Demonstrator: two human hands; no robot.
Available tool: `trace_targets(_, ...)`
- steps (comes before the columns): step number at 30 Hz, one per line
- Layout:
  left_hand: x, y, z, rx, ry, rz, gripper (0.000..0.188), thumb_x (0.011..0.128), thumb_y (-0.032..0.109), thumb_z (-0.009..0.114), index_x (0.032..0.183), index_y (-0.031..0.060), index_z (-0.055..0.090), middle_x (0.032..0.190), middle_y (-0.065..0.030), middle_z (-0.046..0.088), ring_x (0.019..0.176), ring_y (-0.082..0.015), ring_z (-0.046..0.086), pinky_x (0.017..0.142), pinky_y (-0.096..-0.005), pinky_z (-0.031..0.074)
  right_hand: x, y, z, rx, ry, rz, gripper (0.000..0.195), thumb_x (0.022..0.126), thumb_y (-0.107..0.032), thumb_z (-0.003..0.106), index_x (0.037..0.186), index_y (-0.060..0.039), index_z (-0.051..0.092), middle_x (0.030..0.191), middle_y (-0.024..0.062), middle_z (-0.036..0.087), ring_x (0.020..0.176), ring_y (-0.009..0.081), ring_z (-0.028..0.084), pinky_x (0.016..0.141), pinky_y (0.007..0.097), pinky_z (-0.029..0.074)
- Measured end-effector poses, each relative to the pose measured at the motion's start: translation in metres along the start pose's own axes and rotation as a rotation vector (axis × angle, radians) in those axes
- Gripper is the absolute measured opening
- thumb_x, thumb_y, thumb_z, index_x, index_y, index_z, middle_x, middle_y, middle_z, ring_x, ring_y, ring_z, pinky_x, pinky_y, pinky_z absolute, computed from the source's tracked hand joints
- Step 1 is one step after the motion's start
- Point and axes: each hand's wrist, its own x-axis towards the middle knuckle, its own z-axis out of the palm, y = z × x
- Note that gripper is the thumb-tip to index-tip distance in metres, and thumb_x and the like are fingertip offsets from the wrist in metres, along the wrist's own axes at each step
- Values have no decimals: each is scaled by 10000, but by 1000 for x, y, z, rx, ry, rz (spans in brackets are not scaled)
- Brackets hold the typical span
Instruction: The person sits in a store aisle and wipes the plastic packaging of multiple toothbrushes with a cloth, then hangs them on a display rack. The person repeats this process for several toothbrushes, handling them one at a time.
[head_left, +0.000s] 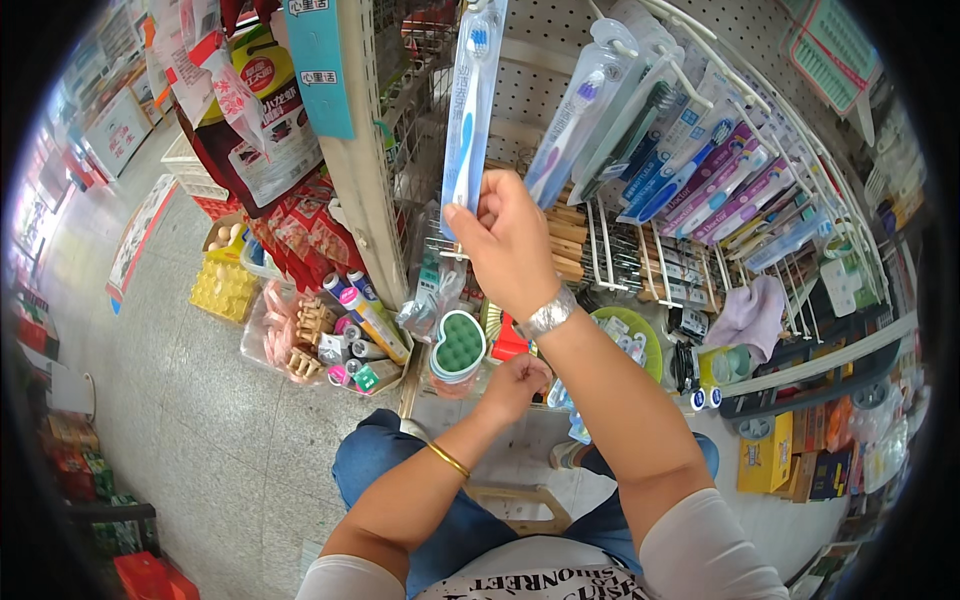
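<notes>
My right hand (506, 240) pinches the lower end of a packaged toothbrush (469, 112) with blue and white bristles and a white and blue handle. The pack stands nearly upright, its top close to a hook at the frame's upper edge; whether it hangs there cannot be told. Right of it, another toothbrush pack (570, 127) with purple bristles hangs on the rack. Lower down, my left hand (517, 382) is loosely curled with nothing visible in it. Beside that hand sit a heart-shaped green-topped container (459, 343) and a red object (512, 341).
More toothbrush packs (720, 187) hang at right on white wire hooks (690, 82). Wooden-handled utensils (566, 240) sit below. A green basket (649, 341) holds small packs. At left are a post (367, 150), a bin of rolls and brushes (352, 337) and a yellow egg tray (223, 289).
</notes>
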Motion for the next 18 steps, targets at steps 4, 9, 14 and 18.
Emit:
trace_targets(4, 2, -1, -8, 83, 13, -29, 48, 909, 27, 576, 938, 16, 613, 821, -32, 647, 754, -103, 600, 694, -257, 491, 6, 4, -1, -94, 23, 19, 329, 851, -240, 691, 1047, -11, 560, 814, 151, 681, 738, 336, 662, 660, 441, 507)
trace_targets(9, 7, 5, -13, 131, 127, 205, 138, 907, 39, 586, 1033, 7, 633, 918, -49, 674, 777, -123, 615, 695, -246, 491, -67, -5, -26, -241, 76, -154, 354, 872, -164, 644, 1167, -6, 528, 985, 193, 623, 756, 323, 633, 677, 404, 506)
trace_targets(14, -3, 18, -8, 25, 119, -83, 127, 909, 55, 585, 1006, -17, 627, 922, -66, 670, 765, -115, 607, 690, -230, 488, -176, 89, -96, -384, 159, 132, 158, 863, -101, 634, 1003, -29, 631, 830, 144, 655, 690, 289, 647, 626, 358, 521)
trace_targets(18, -1, 21, -3, 75, 106, -127, 111, 933, 92, 578, 985, 11, 634, 921, -54, 671, 762, -100, 590, 709, -231, 481, -229, 186, -153, -557, 172, 520, 202, 849, -160, 665, 995, -23, 632, 860, 164, 690, 740, 318, 674, 684, 396, 537)
